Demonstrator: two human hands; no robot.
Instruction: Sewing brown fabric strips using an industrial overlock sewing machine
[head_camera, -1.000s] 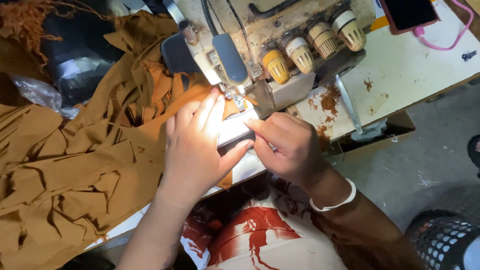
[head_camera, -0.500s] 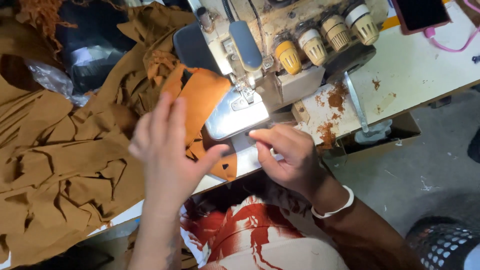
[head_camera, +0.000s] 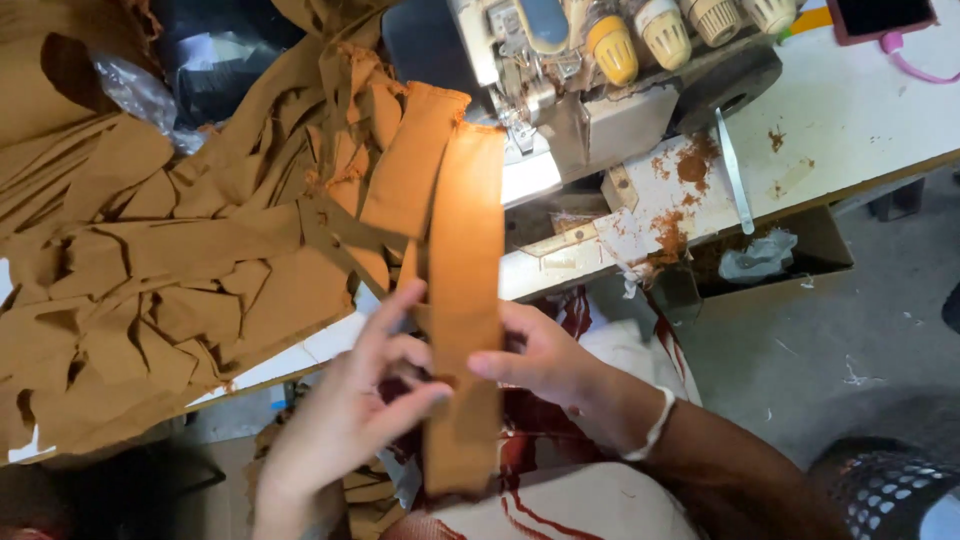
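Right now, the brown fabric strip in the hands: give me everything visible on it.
The brown fabric strip is a long, narrow band of ochre-brown woven-looking cloth, brightly lit near the top. It runs roughly upright from the sewing machine down past the table edge, its lower end hanging loose. The top edge looks frayed. The left hand and right hand pinch it from either side at mid-length. A second, shorter strip lies beside it, apparently joined.
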